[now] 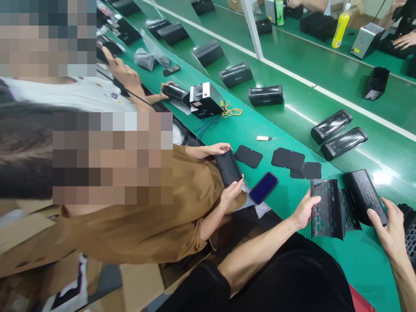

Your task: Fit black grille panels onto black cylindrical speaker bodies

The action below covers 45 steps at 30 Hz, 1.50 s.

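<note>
Standing upright near the top of the view, a yellow bottle (341, 27) is filled with bright yellow and a smaller green bottle (279, 12) sits farther left; cardboard boxes (141, 281) lie at the lower left, their contents too unclear to tell. The left hand (303, 211) has its thumb pressed on the front face of a perforated black panel (325, 208) and its fingers mostly hidden behind, pinching it by the left edge. The right hand (386, 221) spreads its thumb and fingers moderately wide around the lower end of a rounded black speaker shell (364, 197), keeping it tilted. Between them, a second slotted panel (349, 210) shows partly behind the first; whether it touches the shell I cannot tell. Both pieces in hand are over the near edge of the green workbench (367, 264), with black ribbed parts (409, 229) just beyond the right wrist. The left forearm reaches diagonally up from the bottom, while the right one rises from the lower right corner, its hand angled inward. To the left, a co-worker in brown holds a black shell (229, 168) two-handed, near a smartphone (264, 188)
</note>
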Each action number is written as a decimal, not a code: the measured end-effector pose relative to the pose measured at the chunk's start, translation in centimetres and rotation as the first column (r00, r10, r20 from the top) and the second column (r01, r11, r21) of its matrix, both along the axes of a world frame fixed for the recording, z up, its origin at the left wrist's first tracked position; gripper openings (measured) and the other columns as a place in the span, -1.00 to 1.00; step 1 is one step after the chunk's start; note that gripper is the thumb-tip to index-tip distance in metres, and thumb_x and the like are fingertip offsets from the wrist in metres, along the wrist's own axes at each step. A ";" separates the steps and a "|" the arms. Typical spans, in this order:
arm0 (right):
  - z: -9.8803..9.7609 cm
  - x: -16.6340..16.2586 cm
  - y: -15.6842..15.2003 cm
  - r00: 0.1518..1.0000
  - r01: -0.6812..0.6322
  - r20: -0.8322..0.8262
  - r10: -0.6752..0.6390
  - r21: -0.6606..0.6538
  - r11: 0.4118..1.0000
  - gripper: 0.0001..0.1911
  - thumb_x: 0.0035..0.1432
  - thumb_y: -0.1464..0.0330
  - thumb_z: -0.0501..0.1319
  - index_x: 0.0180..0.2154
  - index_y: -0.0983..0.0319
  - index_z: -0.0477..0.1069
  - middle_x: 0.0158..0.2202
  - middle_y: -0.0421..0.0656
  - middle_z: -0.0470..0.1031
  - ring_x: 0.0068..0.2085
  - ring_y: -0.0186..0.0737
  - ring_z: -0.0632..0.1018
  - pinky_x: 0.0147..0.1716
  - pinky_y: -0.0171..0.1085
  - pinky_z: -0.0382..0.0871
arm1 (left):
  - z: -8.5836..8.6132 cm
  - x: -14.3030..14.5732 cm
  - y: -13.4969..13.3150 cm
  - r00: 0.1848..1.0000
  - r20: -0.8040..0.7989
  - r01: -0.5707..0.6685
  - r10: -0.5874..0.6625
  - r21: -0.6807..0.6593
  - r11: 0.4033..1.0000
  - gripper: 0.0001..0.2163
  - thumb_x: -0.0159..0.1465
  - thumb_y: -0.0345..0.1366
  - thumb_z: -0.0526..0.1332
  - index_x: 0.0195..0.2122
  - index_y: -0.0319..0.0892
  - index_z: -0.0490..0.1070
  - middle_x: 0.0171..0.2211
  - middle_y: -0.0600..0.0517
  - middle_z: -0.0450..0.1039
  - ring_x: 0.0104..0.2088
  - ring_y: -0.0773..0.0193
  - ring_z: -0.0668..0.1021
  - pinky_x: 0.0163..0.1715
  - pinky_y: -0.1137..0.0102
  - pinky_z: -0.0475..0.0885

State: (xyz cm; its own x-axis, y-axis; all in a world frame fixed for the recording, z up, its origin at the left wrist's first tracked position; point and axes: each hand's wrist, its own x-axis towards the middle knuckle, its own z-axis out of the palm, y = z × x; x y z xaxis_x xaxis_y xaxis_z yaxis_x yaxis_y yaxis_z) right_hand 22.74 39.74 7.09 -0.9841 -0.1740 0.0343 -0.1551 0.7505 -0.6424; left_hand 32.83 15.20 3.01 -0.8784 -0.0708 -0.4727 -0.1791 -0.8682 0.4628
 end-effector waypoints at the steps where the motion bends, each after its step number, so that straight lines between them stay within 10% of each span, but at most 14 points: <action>1: 1.1 1.3 -1.0 0.992 0.012 0.128 0.008 -0.152 0.988 0.03 0.13 -0.28 0.31 0.38 0.27 0.33 0.35 0.20 0.33 0.36 0.33 0.35 0.36 0.23 0.18 | 0.3 0.0 0.2 1.000 0.010 0.000 0.000 -0.013 1.000 -0.44 0.05 -0.16 0.43 0.11 -0.13 0.48 -0.26 0.04 0.56 -0.35 0.26 0.55 -0.24 0.37 0.44; 6: 1.5 7.5 -5.2 0.789 0.299 0.614 0.021 -0.414 0.860 0.12 -0.17 -0.03 0.63 0.34 0.18 0.28 0.08 0.07 0.60 0.09 0.18 0.61 0.02 0.02 0.55 | 1.1 -0.1 1.5 0.989 0.117 -0.080 0.095 -0.131 0.988 -0.51 0.10 -0.17 0.47 0.05 -0.17 0.53 -0.10 -0.05 0.62 -0.16 0.19 0.59 -0.06 0.33 0.49; 10: -1.6 10.0 -6.4 0.765 0.503 0.622 -0.168 -0.414 0.759 -0.07 -0.29 0.00 0.64 0.10 0.21 0.46 -0.06 -0.02 0.65 -0.07 0.07 0.63 -0.22 -0.13 0.59 | 0.9 -0.3 2.3 0.963 0.229 -0.086 0.144 -0.245 0.966 -0.51 0.17 -0.03 0.47 0.04 -0.22 0.57 -0.06 -0.13 0.64 -0.09 0.08 0.63 -0.02 0.25 0.52; 14: -2.8 11.6 -7.5 0.754 0.607 0.585 -0.298 -0.447 0.657 -0.18 -0.33 0.09 0.67 0.00 0.19 0.52 0.00 -0.12 0.62 0.04 -0.06 0.58 -0.03 -0.25 0.53 | 0.8 -0.5 2.3 0.929 0.347 -0.026 0.129 -0.287 0.958 -0.50 0.25 0.09 0.40 -0.01 -0.24 0.62 -0.17 -0.14 0.65 -0.12 0.05 0.64 -0.09 0.26 0.52; 22: -1.6 13.5 -8.0 0.631 0.721 0.770 -0.097 -0.535 0.439 -0.39 -0.15 0.15 0.67 -0.13 0.18 0.49 -0.15 -0.19 0.60 -0.30 -0.21 0.57 -0.30 -0.18 0.60 | 0.3 -0.4 2.3 0.928 0.333 -0.085 0.168 -0.250 0.965 -0.54 0.14 0.06 0.45 -0.13 -0.23 0.60 -0.17 -0.12 0.65 -0.14 0.06 0.62 -0.11 0.27 0.48; 45: -1.6 13.4 -6.7 0.630 0.728 0.763 -0.144 -0.516 0.452 -0.34 -0.22 0.09 0.69 -0.16 0.28 0.55 -0.17 -0.12 0.65 -0.27 -0.22 0.61 -0.31 -0.31 0.55 | -1.1 -0.4 3.2 0.907 0.383 -0.074 0.177 -0.268 0.960 -0.59 0.19 0.04 0.41 -0.14 -0.21 0.60 -0.10 -0.16 0.66 0.05 -0.05 0.62 0.08 0.20 0.51</action>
